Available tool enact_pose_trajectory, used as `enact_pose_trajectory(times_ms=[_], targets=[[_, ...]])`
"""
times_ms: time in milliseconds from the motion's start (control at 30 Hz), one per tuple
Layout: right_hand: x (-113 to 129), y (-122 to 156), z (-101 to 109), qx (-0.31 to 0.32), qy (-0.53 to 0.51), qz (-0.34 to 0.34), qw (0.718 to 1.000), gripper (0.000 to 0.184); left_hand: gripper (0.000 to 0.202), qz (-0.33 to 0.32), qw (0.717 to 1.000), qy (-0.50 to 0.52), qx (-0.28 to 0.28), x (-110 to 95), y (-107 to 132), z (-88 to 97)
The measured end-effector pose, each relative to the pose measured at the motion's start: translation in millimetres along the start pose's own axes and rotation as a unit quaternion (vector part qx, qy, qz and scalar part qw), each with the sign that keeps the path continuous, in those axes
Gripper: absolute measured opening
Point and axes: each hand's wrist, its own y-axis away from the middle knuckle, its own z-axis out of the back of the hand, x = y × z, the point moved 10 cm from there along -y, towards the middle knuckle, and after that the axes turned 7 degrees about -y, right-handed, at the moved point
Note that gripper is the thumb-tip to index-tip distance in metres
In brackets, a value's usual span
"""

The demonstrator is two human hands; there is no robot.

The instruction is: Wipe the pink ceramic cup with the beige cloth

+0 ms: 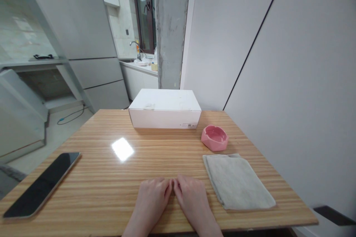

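Note:
My left hand (154, 194) rests on the wooden table (111, 189) near its front edge, closed, with its fingers curled down. Beside it my right hand (190, 194) lies in the same closed pose, the two touching or nearly touching at the thumb side. No object shows in either one, though the fingertips are hidden underneath. Closest to my right hand is a folded grey cloth (239, 183), lying flat to its right. A pink faceted ashtray (214, 138) stands behind the cloth.
At the table's far edge sits a closed white box (165, 109). A black-screened phone (41, 185) lies at the left edge. The white wall (306, 92) runs close along the right side. Beyond the table are a fridge (75, 18) and a sink counter (141, 67).

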Motion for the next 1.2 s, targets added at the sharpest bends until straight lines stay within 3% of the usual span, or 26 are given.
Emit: enact_pose_trajectory(times_ms=[1000, 1200], targets=[[2.0, 1.6, 1.4, -0.014, 0.022, 0.003, 1.0, 0.022, 0.039, 0.003, 1.0, -0.001, 0.009, -2.5, -0.4, -0.5], [1.5, 1.9, 0.7, -0.009, 0.026, 0.001, 1.0, 0.021, 0.036, 0.01, 0.999, -0.029, 0.044, -3.8, 1.1, -6.2]])
